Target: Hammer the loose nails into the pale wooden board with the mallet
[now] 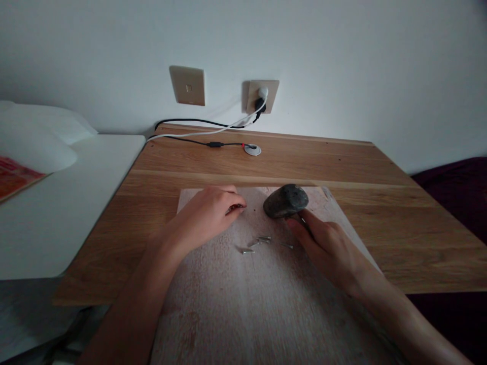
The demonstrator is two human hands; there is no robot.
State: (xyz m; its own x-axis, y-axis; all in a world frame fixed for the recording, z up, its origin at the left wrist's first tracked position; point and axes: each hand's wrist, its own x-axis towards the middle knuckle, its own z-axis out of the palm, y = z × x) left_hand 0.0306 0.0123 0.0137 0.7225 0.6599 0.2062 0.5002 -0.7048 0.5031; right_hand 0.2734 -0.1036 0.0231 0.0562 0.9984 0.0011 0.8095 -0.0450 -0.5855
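Note:
My right hand (329,241) is wrapped round the handle of a hammer (286,201); its thick, dark grey, worn head is raised over the far part of a pale wooden board (236,304). The handle is mostly hidden by my fingers. To the left, my left hand (220,205) is closed with thumb and fingertips together above the board. Small shiny bits show inside its curled fingers, too unclear to name. Between and nearer than the hands, several short silvery nails (263,239) lie loose on the board, one nail (287,246) close to my right hand.
The board rests on a brown wooden table (411,238) against a white wall. Cables (198,133) run along the table's back to a wall socket (263,96) and a round grommet (252,149). A white table (102,192) with a white wrapped item (34,134) adjoins on the left.

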